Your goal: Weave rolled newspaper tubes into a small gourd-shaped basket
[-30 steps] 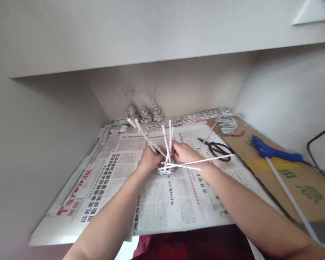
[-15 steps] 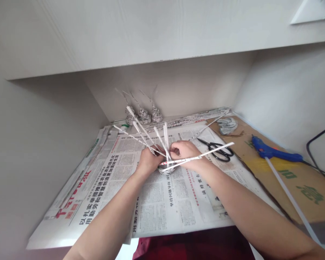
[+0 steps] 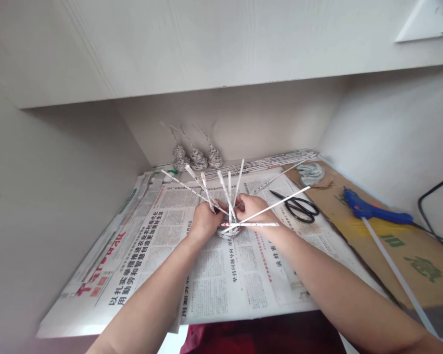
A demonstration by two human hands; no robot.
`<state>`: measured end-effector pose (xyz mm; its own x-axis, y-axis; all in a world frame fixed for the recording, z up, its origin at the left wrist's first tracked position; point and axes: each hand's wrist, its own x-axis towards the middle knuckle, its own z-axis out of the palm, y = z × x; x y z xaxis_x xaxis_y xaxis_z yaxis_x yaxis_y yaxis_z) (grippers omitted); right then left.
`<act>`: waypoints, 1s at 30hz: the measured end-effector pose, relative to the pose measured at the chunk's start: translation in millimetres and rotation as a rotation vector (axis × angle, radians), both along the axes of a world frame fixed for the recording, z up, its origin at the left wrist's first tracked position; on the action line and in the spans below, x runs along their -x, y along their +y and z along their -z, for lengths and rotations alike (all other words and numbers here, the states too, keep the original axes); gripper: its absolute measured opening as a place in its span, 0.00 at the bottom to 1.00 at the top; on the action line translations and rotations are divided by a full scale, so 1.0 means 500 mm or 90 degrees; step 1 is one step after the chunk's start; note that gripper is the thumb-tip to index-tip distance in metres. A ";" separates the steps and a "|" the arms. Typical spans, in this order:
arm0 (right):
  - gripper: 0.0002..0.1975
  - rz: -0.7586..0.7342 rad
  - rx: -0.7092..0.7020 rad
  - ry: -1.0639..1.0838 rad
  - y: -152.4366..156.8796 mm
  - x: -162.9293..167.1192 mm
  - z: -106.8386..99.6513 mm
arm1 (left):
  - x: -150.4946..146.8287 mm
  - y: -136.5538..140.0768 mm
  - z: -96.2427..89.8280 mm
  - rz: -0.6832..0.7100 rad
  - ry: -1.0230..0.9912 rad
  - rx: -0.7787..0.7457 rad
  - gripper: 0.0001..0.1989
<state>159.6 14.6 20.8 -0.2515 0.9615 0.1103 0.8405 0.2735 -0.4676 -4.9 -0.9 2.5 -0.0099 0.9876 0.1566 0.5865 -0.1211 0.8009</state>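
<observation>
Head view: from where I stand, both hands are closed around one small weave (image 3: 229, 234), low in the middle of the newspaper (image 3: 140, 265). The left hand (image 3: 205, 218) pinches it at its left side and the right hand (image 3: 253, 209) at its right, though the fingertips are too hidden to tell exactly which sticks they have. Paper sticks (image 3: 225, 190) fan up and out between the hands, two of them crossing the right wrist. A thin strand (image 3: 278, 176) runs out from behind the right hand toward the back.

To do this well, I'd pinch close to the rim, bend each stick gently so the paper doesn't crease, and space the fan evenly; the left hand would best act as the anchor.

Scissors (image 3: 300, 209) lie just beyond the right wrist. Farther out are a glue gun (image 3: 372, 209) on cardboard (image 3: 376, 260), and, at the back, three gourd-shaped pieces (image 3: 198, 160) beside a bundle of rods (image 3: 258, 164).
</observation>
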 end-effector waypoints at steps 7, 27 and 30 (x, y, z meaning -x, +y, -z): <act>0.12 -0.074 -0.006 -0.080 0.017 -0.020 0.003 | -0.002 0.003 0.004 -0.006 -0.015 -0.006 0.10; 0.09 -0.120 0.174 0.075 0.022 -0.035 0.007 | -0.010 0.002 0.012 -0.017 -0.031 0.040 0.09; 0.10 -0.109 0.271 0.212 0.034 -0.024 0.020 | -0.010 0.002 0.014 -0.020 -0.029 0.036 0.09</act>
